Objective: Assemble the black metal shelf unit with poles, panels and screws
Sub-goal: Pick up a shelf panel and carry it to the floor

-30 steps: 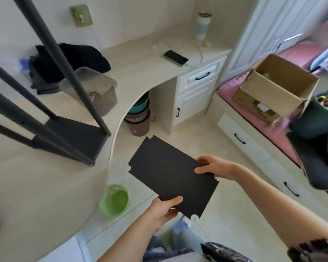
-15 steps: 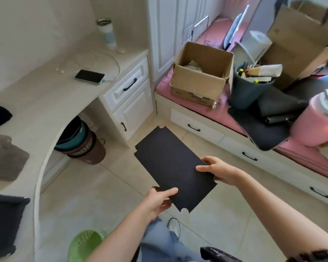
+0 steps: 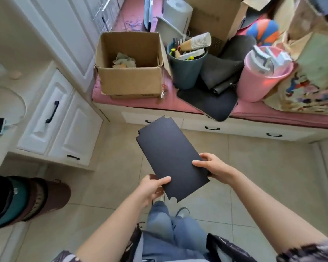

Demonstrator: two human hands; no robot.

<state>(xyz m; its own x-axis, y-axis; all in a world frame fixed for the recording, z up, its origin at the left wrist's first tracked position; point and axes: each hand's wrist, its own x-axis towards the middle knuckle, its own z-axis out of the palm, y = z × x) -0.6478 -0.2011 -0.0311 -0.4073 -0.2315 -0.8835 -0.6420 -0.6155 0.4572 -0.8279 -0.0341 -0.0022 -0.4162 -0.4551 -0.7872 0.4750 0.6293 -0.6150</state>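
A flat black rectangular panel (image 3: 169,156) with notched corners hangs in the air above the tiled floor, its long axis running away from me. My left hand (image 3: 151,188) pinches its near left edge, thumb on top. My right hand (image 3: 212,167) grips its near right edge, thumb on top and fingers underneath. The shelf frame with its poles is out of view.
An open cardboard box (image 3: 129,72), a teal bin (image 3: 186,67) of cups and tools, a pink container (image 3: 263,74) and dark mats (image 3: 212,103) crowd the pink bench ahead. White drawers (image 3: 51,118) stand left. Stacked buckets (image 3: 27,201) sit on the floor at left.
My view has swung right, away from the desk and the black shelf frame, toward the cluttered pink bench. The panel stays in both hands and has turned more lengthwise away from me.
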